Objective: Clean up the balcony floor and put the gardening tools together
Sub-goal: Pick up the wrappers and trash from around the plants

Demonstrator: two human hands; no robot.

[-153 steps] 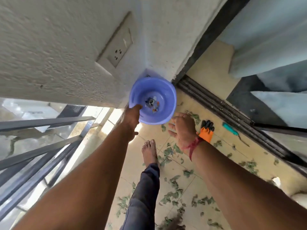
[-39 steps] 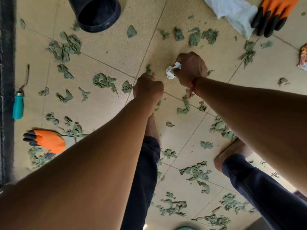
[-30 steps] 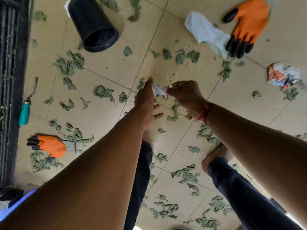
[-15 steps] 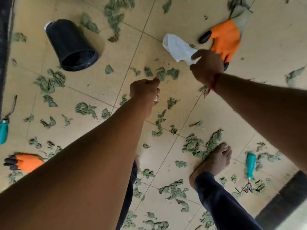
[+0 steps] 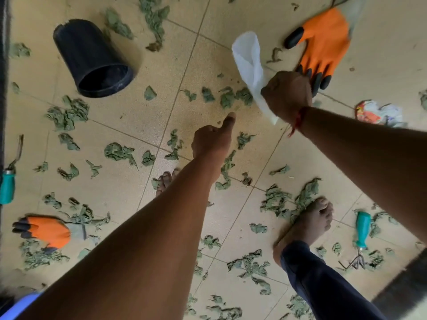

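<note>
My right hand (image 5: 286, 95) grips a white plastic bag (image 5: 248, 58) and holds it just above the tiled floor, beside an orange glove (image 5: 323, 42). Lower in the middle, my left hand (image 5: 213, 139) is curled into a fist with one digit sticking out; the small paper scrap it took is hidden inside. A second orange glove (image 5: 48, 229) lies at the left. One teal-handled tool (image 5: 7, 185) sits at the left edge, and a teal-handled hand fork (image 5: 361, 229) lies at the right. Green leaf scraps (image 5: 231, 98) cover the floor.
A black pot (image 5: 92, 63) lies on its side at the upper left. A crumpled colourful wrapper (image 5: 379, 112) lies at the right. My bare feet (image 5: 309, 222) stand among the leaves. A blue basin rim (image 5: 20, 306) shows at the bottom left; a dark door track (image 5: 2, 112) runs along the left edge.
My right hand passed the small paper scrap to my left hand, then reached up and took hold of the white bag, lifting one end. The left hand closed into a fist.
</note>
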